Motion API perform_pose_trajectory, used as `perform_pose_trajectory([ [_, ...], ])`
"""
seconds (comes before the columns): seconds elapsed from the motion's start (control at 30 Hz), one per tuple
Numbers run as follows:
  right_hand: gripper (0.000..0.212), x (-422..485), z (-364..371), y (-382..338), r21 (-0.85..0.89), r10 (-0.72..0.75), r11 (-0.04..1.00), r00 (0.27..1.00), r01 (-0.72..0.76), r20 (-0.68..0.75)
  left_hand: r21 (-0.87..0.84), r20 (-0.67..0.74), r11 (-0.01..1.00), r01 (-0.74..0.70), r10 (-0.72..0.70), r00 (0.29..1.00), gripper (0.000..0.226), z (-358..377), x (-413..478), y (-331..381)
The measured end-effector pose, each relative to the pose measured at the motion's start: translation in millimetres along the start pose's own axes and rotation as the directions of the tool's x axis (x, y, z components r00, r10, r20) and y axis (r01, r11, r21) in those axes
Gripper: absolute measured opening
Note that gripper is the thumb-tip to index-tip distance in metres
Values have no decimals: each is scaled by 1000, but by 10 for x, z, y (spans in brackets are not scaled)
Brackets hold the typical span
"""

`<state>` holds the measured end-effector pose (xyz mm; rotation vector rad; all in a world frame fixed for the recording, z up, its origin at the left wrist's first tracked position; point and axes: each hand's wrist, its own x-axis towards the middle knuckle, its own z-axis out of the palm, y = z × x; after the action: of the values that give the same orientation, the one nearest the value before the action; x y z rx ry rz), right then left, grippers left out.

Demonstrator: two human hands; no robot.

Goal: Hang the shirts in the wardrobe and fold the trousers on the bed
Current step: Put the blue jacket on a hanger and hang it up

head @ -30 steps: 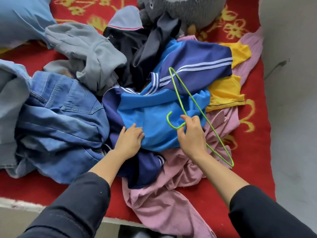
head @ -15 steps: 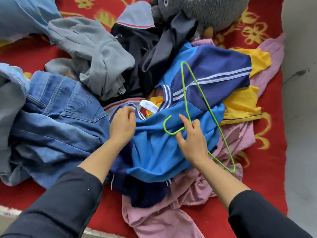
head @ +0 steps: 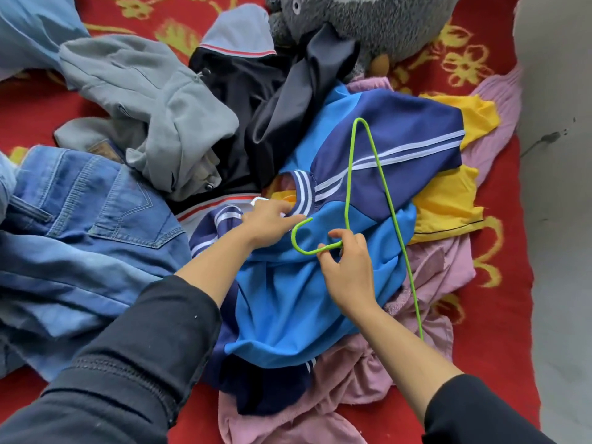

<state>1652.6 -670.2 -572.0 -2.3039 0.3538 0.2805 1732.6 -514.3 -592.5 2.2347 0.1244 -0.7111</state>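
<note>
red bed, clothes piled | left hand on blue shirt collar, grip unclear | right hand pinching green hanger

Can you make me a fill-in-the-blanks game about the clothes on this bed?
1. The right hand pinches a ____ wire hanger.
2. The left hand touches the striped collar of the ____ shirt.
3. The jeans lie to the ____ of that shirt.
4. The grey plush toy sits on a ____ bed cover with yellow flowers.

Missing words: green, blue, left, red.
</note>
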Motion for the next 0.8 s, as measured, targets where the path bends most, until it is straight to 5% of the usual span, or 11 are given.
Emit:
perform_pose_trajectory([
  [0.1, 12, -55, -81, -38, 92, 5, 996, 998, 0, -62, -132, -56, 991, -5, -3, 998, 36, -288, -132, 155],
  [0.23, 34, -215, -229, -239, 271, 27, 963, 995, 0, -98, -340, 72, 939, 53, -30, 997, 21, -778, -480, 563],
  [0.5, 38, -760, -726, -872, 575, 10, 816, 996, -57, 84, -538, 235, 842, 38, 106, 966, 21, -1180, -1280, 1347],
  [0.63, 12, -988, -1097, -1285, 700, -67, 714, 997, 17, 44, -680, 123, 730, -67, 203, 971, 10, -1291, -1796, 1790],
  [0.8, 29, -1152, -1822, -1831, 630, -132, 742, 971, 229, -197, -694, -248, 644, -321, 205, 947, 13, -1643, -2363, 2305],
])
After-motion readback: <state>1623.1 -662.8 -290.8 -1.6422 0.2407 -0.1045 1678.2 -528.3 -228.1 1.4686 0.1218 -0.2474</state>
